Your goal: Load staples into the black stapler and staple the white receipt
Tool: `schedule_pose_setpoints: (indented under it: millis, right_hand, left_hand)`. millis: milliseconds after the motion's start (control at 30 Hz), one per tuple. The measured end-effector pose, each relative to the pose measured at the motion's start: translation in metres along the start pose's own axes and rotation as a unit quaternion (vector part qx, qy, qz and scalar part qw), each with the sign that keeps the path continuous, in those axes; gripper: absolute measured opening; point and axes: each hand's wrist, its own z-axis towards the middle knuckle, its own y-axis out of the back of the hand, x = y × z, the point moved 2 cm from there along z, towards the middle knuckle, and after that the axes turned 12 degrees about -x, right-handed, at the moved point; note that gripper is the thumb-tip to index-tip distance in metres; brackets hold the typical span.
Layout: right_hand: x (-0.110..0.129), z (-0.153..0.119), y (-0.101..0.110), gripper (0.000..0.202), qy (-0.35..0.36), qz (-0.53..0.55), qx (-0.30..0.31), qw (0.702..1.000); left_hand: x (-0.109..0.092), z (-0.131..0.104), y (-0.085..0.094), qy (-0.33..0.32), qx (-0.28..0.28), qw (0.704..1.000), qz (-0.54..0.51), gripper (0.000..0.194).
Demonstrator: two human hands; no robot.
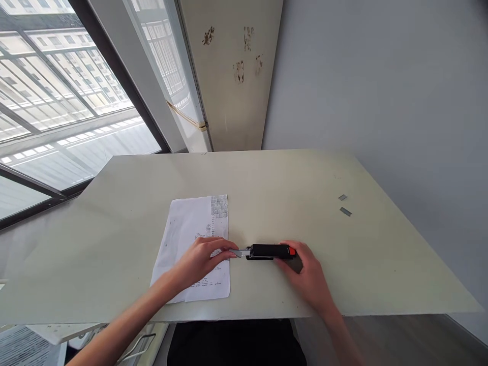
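Observation:
Thumb and fingers of my left hand [211,254] pinch a small grey staple strip [238,252] at the front end of a black stapler [270,251]. A silver metal piece shows between the strip and the stapler's black body; whether the strip is inside it I cannot tell. My right hand [305,269] is closed around the stapler's rear end, near its red part. Printed paper sheets [183,218] lie on the table partly beneath my left hand and forearm.
Two grey staple strips [345,211] lie to the right on the pale table [285,193]. A window [68,81] is at the left, a stained beige panel [232,101] behind the table, and a wall [381,101] at the right. A drawer or shelf stands below left.

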Motion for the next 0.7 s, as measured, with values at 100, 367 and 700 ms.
schedule_pose_setpoints:
  millis: [100,367,700]
  right_hand:
    - [-0.002,0.0,0.0,0.037,0.003,0.002,0.001,1.0]
    - [-0.004,0.0,0.0,0.037,0.0,-0.002,0.002,1.0]
    - [0.0,0.0,0.001,0.038,-0.005,-0.001,0.002,1.0]
  left_hand:
    - [-0.002,-0.003,-0.009,-0.067,-0.035,0.997,0.023,0.026]
    - [0.004,-0.011,-0.026,-0.123,-0.087,0.984,0.095,0.019]
    - [0.01,-0.015,-0.032,-0.129,-0.109,0.98,0.11,0.017]
